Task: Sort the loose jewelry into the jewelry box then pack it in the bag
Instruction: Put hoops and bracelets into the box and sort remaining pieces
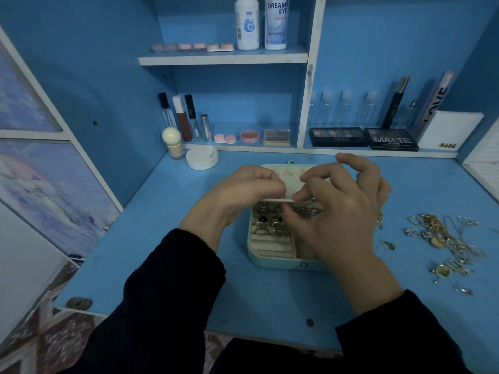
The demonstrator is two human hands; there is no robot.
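Sleeves point(172, 265) lead up to both hands over the open jewelry box point(272, 261) mid-table. I see the left hand point(243, 193) and right hand point(343, 211) each pinching an end of a white strip point(275, 200), the right's other fingers spread. Rings point(270, 222) sit inside; loose jewelry point(440, 238) lies on the table to its right; cosmetics point(186, 122) stand behind.

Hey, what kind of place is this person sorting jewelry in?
Most likely a home vanity or dressing table. Eyeshadow palettes and lip gloss tubes line the shelf, contact lens solution bottles stand above, and an open jewelry box sits on the blue desktop.
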